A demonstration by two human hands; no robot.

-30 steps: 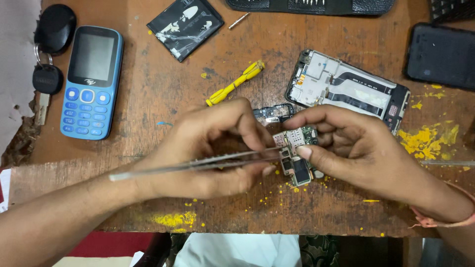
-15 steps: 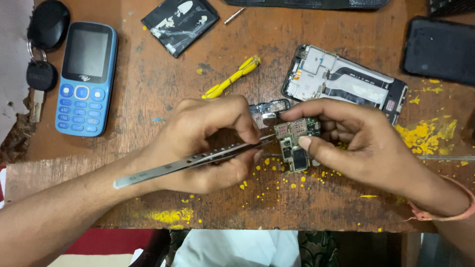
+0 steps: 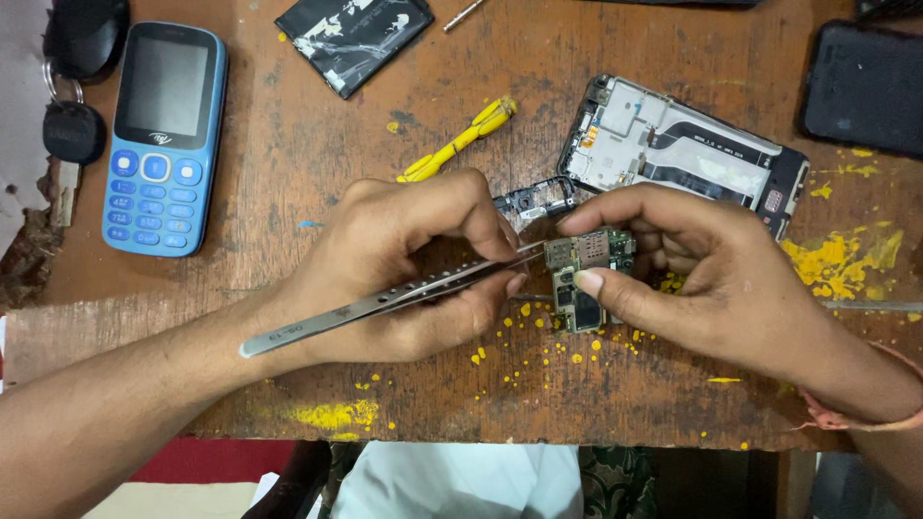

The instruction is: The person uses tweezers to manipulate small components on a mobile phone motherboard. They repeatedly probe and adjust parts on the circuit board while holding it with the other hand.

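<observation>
The left hand (image 3: 413,264) pinches metal tweezers (image 3: 385,303), their tips touching a small circuit board (image 3: 582,279) (green, held just above the worktop (image 3: 288,144)). The right hand (image 3: 702,279) has its grip clamped on that board, near an opened phone (image 3: 683,154).

Blue keypad phone (image 3: 163,139) far left; black battery (image 3: 353,38) top; opened phone frame (image 3: 681,154) right; yellow tool (image 3: 460,140) mid.
</observation>
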